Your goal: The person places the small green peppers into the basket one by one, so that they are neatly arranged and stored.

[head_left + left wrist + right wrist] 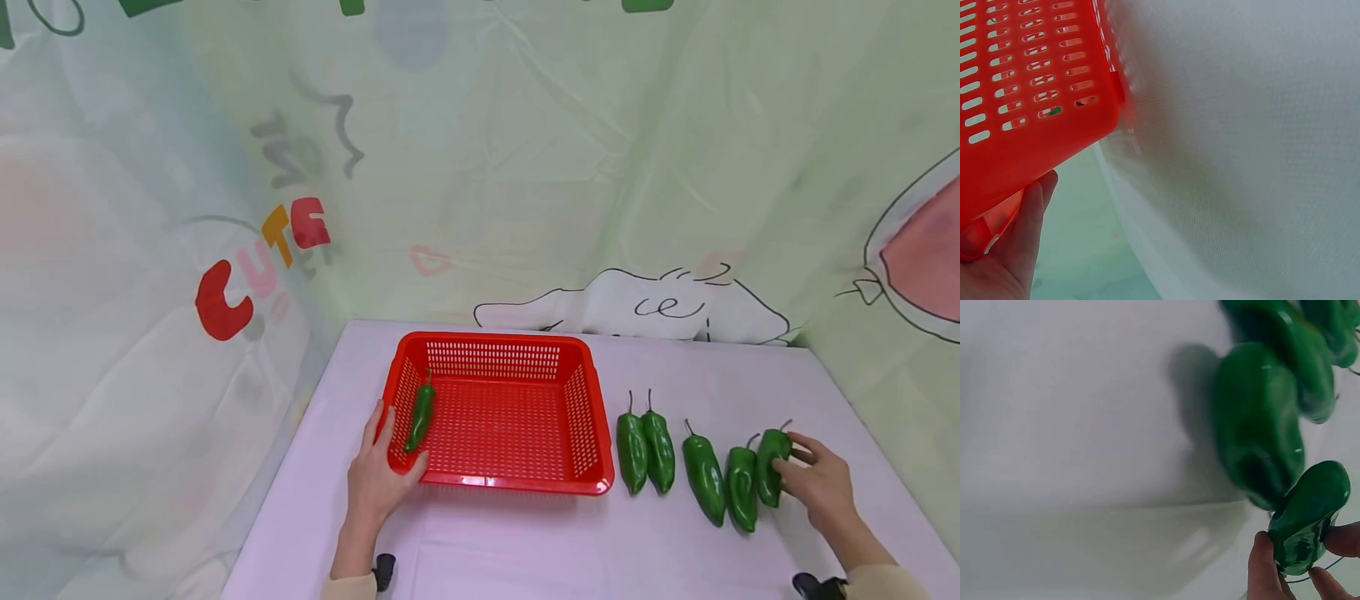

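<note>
My left hand (381, 479) grips the front left corner of a red plastic basket (517, 485), with its fingers along the left rim and the thumb at the front. In the left wrist view the fingers reach up to the basket's perforated wall (1035, 69). One green pepper (422, 414) lies inside the basket near its left wall. My right hand (823, 483) pinches the rightmost green pepper (771, 468) between thumb and fingers. The right wrist view shows that pepper (1310, 512) at the fingertips, close beside another pepper (1257, 419).
Right of the basket, several more green peppers lie in a loose row, among them one pepper (632, 454) near the basket's right wall and another pepper (704, 482) farther right. A pale cloth (510, 550) covers the table. Printed fabric (480, 167) hangs behind and at both sides.
</note>
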The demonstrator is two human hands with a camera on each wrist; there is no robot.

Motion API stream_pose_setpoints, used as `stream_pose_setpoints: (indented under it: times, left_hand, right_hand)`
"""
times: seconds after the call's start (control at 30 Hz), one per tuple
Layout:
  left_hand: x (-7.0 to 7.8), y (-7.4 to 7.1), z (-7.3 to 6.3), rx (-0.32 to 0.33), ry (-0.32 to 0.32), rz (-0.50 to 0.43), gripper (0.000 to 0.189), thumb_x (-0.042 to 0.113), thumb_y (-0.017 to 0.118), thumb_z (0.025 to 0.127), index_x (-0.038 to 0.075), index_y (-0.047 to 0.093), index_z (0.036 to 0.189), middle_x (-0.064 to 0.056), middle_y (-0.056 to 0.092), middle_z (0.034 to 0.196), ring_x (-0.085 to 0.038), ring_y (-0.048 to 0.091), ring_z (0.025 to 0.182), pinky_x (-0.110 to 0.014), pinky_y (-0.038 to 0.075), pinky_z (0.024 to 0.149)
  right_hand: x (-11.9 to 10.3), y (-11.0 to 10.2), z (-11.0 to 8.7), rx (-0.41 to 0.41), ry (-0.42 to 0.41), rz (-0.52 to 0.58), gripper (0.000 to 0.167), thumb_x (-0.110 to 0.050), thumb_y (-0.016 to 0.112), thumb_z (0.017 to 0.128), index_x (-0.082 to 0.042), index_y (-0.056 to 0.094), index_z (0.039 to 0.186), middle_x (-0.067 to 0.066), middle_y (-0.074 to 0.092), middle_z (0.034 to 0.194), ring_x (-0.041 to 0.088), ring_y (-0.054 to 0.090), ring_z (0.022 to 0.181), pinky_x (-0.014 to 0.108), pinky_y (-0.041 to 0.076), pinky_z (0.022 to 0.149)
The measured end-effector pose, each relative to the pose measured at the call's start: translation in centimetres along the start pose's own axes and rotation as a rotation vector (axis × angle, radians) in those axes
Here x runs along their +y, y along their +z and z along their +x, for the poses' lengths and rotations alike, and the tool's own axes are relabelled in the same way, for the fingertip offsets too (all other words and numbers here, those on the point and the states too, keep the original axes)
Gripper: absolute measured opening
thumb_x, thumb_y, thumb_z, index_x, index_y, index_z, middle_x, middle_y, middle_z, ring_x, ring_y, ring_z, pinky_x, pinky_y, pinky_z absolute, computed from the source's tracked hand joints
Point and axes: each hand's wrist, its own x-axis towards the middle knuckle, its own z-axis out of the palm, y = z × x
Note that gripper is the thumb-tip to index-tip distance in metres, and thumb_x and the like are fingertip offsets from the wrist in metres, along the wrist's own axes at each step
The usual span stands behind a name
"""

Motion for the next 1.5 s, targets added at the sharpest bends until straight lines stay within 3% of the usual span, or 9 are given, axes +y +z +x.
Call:
stream_pose_setpoints:
  times: [0.1,0.27,0.53,0.67,0.83,1.2,1.33,1.5]
  left_hand:
    - [0.0,-0.1,0.0,0.002,0.000,-0.002,0.085,0.040,0.076,0.077,0.003,0.045,0.147,-0.011,0.034,0.156,-0.036,0.067,0.101,-0.048,0.057,0.079]
    - [0.1,-0.1,0.0,-0.001,-0.003,-0.003,0.085,0.039,0.077,0.077,0.003,0.045,0.147,-0.011,0.034,0.157,-0.036,0.066,0.103,-0.049,0.057,0.080]
    - [0.2,-0.1,-0.1,-0.020,-0.015,-0.001,0.087,0.043,0.075,0.077,0.003,0.044,0.148,-0.010,0.032,0.158,-0.037,0.064,0.107,-0.051,0.056,0.083]
    - [0.1,0.0,0.0,-0.012,-0.012,-0.008,0.086,0.041,0.076,0.076,0.003,0.045,0.147,-0.010,0.033,0.157,-0.036,0.066,0.102,-0.050,0.056,0.081]
    - [0.1,0.1,0.0,-0.007,-0.009,-0.005,0.085,0.038,0.077,0.077,0.003,0.044,0.147,-0.011,0.034,0.156,-0.033,0.068,0.092,-0.048,0.057,0.077]
    - [0.1,0.1,0.0,-0.013,-0.014,-0.003,0.087,0.043,0.074,0.077,0.002,0.044,0.147,-0.012,0.034,0.157,-0.035,0.066,0.099,-0.051,0.056,0.081]
    - [0.2,0.1,0.0,-0.002,-0.005,-0.009,0.085,0.041,0.075,0.077,0.002,0.045,0.147,-0.012,0.034,0.156,-0.034,0.067,0.095,-0.050,0.056,0.079]
    - [0.2,0.1,0.0,-0.010,-0.014,-0.014,0.086,0.042,0.075,0.077,0.004,0.044,0.148,-0.011,0.034,0.157,-0.034,0.067,0.097,-0.050,0.056,0.080]
  right_hand:
    - [-1.6,0.0,-0.3,-0.019,0.002,0.041,0.065,-0.003,0.049,0.095,0.015,0.017,0.149,0.049,0.025,0.140,-0.014,0.046,0.067,0.026,0.059,0.064]
    - [-4.4,0.3,-0.6,-0.039,-0.024,0.030,0.065,-0.007,0.050,0.098,0.012,0.016,0.150,0.047,0.026,0.142,-0.008,0.052,0.072,0.033,0.060,0.069]
    - [-8.0,1.6,-1.1,-0.063,-0.092,0.032,0.064,-0.005,0.051,0.097,0.011,0.018,0.151,0.046,0.028,0.142,-0.004,0.055,0.077,0.027,0.059,0.068]
    - [-9.2,2.5,-1.1,-0.073,-0.103,0.043,0.064,-0.005,0.051,0.098,0.010,0.019,0.151,0.045,0.029,0.143,0.004,0.058,0.082,0.035,0.060,0.073]
    - [-10.8,3.5,-1.3,-0.112,-0.105,0.075,0.065,-0.007,0.050,0.098,0.007,0.019,0.153,0.044,0.029,0.144,0.001,0.058,0.082,0.037,0.059,0.077]
    - [-14.7,6.5,-1.7,-0.189,-0.128,0.136,0.067,-0.004,0.049,0.098,0.002,0.016,0.156,0.042,0.031,0.145,0.021,0.062,0.102,0.037,0.058,0.082]
    - [-16.1,8.0,-1.8,-0.200,-0.128,0.152,0.068,-0.002,0.048,0.097,0.001,0.014,0.156,0.041,0.030,0.147,0.042,0.054,0.120,0.042,0.056,0.087]
    - [-17.9,9.6,-2.1,-0.225,-0.131,0.164,0.069,-0.001,0.047,0.096,-0.001,0.014,0.157,0.040,0.029,0.148,0.049,0.048,0.125,0.050,0.050,0.093]
